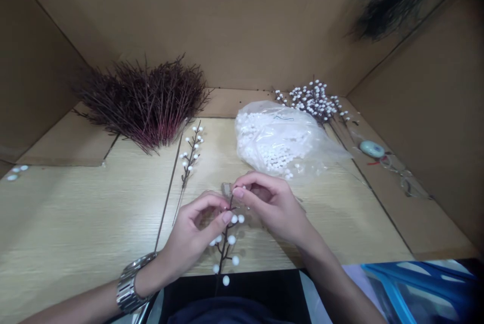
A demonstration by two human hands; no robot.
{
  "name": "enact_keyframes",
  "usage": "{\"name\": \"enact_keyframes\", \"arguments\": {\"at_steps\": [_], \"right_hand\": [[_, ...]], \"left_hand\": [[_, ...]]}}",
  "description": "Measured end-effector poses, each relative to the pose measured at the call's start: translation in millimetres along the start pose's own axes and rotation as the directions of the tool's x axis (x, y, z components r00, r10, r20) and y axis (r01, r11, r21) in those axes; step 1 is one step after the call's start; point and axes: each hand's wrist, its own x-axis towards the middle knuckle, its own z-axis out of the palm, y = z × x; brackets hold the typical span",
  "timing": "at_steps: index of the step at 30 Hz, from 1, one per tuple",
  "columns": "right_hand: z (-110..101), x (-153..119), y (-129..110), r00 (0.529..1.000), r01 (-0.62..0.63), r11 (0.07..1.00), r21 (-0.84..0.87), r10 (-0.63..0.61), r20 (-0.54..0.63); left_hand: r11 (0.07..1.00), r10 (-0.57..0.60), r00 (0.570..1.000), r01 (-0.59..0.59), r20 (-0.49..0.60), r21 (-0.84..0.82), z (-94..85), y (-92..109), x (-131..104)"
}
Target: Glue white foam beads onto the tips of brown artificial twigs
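Note:
Between my hands is a dark brown artificial twig with several white berries along it, its lower end reaching past the table's front edge. My left hand, with a metal watch on the wrist, pinches the twig near its upper part. The thumb and fingers of my right hand are closed at the tip, around a small white berry that is mostly hidden. A finished-looking berry twig lies on the table beyond my left hand. A clear plastic bag of white berries sits just past my right hand.
A large pile of bare brown twigs lies at the back left. Berried twigs are heaped behind the bag. At the right are a pale oval object and glasses. Loose white berries lie far left. Cardboard walls enclose the table.

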Motion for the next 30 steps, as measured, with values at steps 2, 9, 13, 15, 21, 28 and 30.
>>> {"name": "enact_keyframes", "arguments": {"at_steps": [2, 9, 13, 15, 21, 28, 30], "right_hand": [[-0.6, -2.0, 0.3, 1.000, 0.001, 1.000, 0.005, -0.001, -0.012], [4.4, -15.4, 8.6, 0.990, 0.026, 0.992, 0.127, -0.008, -0.143], [14.3, -24.1, 12.6, 0.992, 0.048, 0.971, 0.233, -0.018, -0.128], [19.2, -28.3, 12.8, 0.991, 0.060, 0.974, 0.219, -0.031, -0.133], [29.2, -35.6, 12.9, 0.980, 0.087, 0.991, 0.099, -0.068, -0.187], [34.2, -38.6, 17.7, 0.971, 0.104, 0.991, 0.083, -0.083, -0.225], [36.2, -40.0, 18.9, 0.968, 0.115, 0.989, 0.095, -0.090, -0.236]], "left_hand": [[1.000, 0.008, 1.000, -0.008, -0.016, 0.000, -0.6, -1.7, 0.3], [0.998, 0.061, 0.996, -0.062, -0.063, -0.013, -2.7, -2.7, 0.6], [0.993, 0.115, 0.992, -0.117, -0.058, -0.023, -2.3, -3.5, 0.4], [0.990, 0.135, 0.989, -0.137, -0.057, -0.031, -2.1, -3.9, -0.2], [0.988, 0.148, 0.988, -0.150, -0.035, -0.043, -2.9, -3.2, -1.9], [0.984, 0.174, 0.984, -0.175, -0.026, -0.040, -3.3, -4.1, -0.8], [0.984, 0.171, 0.985, -0.172, -0.027, -0.046, -3.2, -4.0, -0.8]]}}
